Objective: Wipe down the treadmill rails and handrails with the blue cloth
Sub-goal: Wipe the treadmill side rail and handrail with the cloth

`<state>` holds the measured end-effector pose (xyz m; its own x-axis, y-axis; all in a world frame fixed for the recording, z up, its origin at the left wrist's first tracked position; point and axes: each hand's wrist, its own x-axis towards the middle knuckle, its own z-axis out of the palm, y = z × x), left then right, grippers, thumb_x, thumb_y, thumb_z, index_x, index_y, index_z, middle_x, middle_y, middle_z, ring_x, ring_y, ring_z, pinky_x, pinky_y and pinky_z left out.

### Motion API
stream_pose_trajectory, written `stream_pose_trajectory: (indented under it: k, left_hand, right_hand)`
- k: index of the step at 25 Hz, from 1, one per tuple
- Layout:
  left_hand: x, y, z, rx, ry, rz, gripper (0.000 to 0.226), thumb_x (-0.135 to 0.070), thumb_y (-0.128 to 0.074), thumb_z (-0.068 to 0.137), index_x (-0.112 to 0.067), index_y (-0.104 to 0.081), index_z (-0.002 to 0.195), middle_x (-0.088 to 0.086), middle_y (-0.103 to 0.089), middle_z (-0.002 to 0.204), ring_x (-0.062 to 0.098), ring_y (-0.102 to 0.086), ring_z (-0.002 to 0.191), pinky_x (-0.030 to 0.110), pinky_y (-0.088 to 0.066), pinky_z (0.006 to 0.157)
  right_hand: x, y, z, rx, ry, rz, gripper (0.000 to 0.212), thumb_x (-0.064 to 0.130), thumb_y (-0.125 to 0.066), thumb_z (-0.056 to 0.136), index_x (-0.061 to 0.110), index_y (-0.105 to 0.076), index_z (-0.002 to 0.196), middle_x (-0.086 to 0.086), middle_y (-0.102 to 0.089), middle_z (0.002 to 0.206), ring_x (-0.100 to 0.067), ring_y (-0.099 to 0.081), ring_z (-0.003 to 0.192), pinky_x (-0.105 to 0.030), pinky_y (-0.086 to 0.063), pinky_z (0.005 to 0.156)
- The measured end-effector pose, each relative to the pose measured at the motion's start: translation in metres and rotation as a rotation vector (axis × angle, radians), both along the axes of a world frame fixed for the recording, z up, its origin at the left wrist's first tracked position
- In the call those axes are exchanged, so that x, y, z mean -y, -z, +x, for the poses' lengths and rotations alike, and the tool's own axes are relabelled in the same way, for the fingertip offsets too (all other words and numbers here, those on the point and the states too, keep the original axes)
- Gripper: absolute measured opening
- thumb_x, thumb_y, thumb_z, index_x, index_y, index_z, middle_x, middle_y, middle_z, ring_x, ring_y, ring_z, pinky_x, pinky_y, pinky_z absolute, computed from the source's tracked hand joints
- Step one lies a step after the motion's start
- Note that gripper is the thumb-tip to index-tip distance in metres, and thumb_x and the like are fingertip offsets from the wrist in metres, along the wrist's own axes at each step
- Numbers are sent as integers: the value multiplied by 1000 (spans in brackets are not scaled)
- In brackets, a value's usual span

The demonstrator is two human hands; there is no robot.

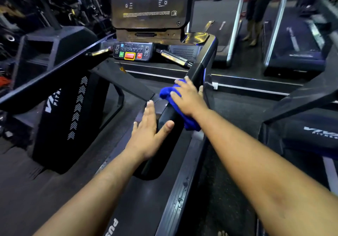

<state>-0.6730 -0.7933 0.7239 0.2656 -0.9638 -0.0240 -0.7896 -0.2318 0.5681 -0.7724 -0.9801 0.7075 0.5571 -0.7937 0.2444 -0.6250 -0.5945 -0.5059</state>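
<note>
Right hand [188, 98] pressed on crumpled bright blue cloth [169, 93], fingers and thumb wrapped over cloth and around black right handrail [196, 71] of treadmill; cloth bunched on that handrail, loose end hanging out below the wrist. Left hand [148, 131] just below the cloth on same handrail, fingers straight and flat along the inner side, thumb spread across the rounded black grip end, holding nothing. Grey side rail [181, 195] running beneath the handrail, speckled with droplets. Black console [148, 6] with dim display beyond the handrail; control panel [132, 51] under it with green, red and yellow-framed buttons. Black left handrail [54, 72] across the belt from the cloth. Neighbouring treadmills [296, 52] past the right handrail, a person's legs [253, 28] standing there.
</note>
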Motion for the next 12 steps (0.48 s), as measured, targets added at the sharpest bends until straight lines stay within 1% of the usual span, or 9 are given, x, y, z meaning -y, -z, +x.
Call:
stream_pose_trajectory:
  k: [1, 3, 4, 5, 6, 7, 9, 10, 12]
  left_hand:
    - [2, 0, 0, 67, 14, 47, 112, -90, -14, 68, -27, 18, 154, -12, 18, 164, 6, 6, 152, 53, 1, 123]
    - [8, 4, 1, 143, 42, 100, 109, -90, -12, 68, -30, 22, 152, -12, 20, 163, 3, 8, 151, 52, 3, 123]
    - [15, 3, 0, 125, 42, 100, 110, -92, -12, 67, -30, 22, 152, -12, 19, 164, 3, 6, 151, 52, 4, 123]
    - [22, 0, 0, 83, 31, 85, 114, -94, -13, 65, -29, 21, 152, -13, 18, 164, 4, 3, 152, 52, 4, 123]
    - [33, -4, -1, 47, 16, 61, 118, -95, -15, 64, -27, 19, 154, -13, 15, 164, 5, 0, 152, 52, 3, 123]
    - [48, -8, -2, 34, 3, 45, 119, -94, -17, 64, -24, 17, 155, -13, 13, 165, 6, -2, 152, 52, 1, 123]
    - [80, -13, -2, 71, -7, 49, 118, -90, -20, 67, -22, 16, 156, -14, 10, 165, 8, -8, 151, 53, -2, 123]
    - [96, -15, -4, 107, -6, 65, 116, -89, -20, 68, -22, 15, 157, -14, 10, 165, 9, -9, 152, 53, -3, 123]
    - [126, -12, -9, 174, 6, 113, 114, -88, -19, 70, -22, 16, 157, -13, 11, 165, 11, -7, 153, 54, -4, 123]
  right_hand:
    - [3, 4, 4, 38, 67, 54, 44, 44, -40, 99, 29, -54, 139, 9, -30, 160, -18, -3, 153, -74, -10, 112]
    - [-26, 25, 0, 215, 62, 61, 52, 47, -39, 94, 30, -51, 141, 8, -28, 161, -21, 2, 153, -69, -9, 115]
    - [-48, 38, -3, 316, 11, 60, 56, 50, -38, 92, 30, -48, 143, 7, -27, 161, -21, 3, 153, -64, -9, 118]
    - [-66, 49, -9, 370, -50, 60, 60, 52, -36, 91, 30, -44, 146, 8, -24, 162, -20, 6, 153, -60, -7, 120]
    - [-70, 57, -14, 361, -98, 57, 62, 53, -35, 91, 31, -40, 148, 9, -21, 163, -19, 9, 153, -57, -5, 121]
    - [-58, 59, -15, 329, -121, 33, 62, 55, -34, 90, 33, -39, 148, 10, -19, 164, -18, 10, 153, -57, -3, 119]
    - [2, 47, -10, 289, -88, 3, 58, 54, -37, 91, 36, -45, 144, 10, -22, 163, -18, 6, 153, -64, -2, 117]
    - [38, 38, -8, 271, -53, 24, 52, 51, -41, 93, 37, -48, 142, 10, -24, 162, -18, 4, 153, -68, -1, 116]
    - [102, 27, -8, 257, 57, 104, 47, 45, -46, 98, 37, -48, 143, 11, -19, 164, -19, 4, 153, -72, -5, 113]
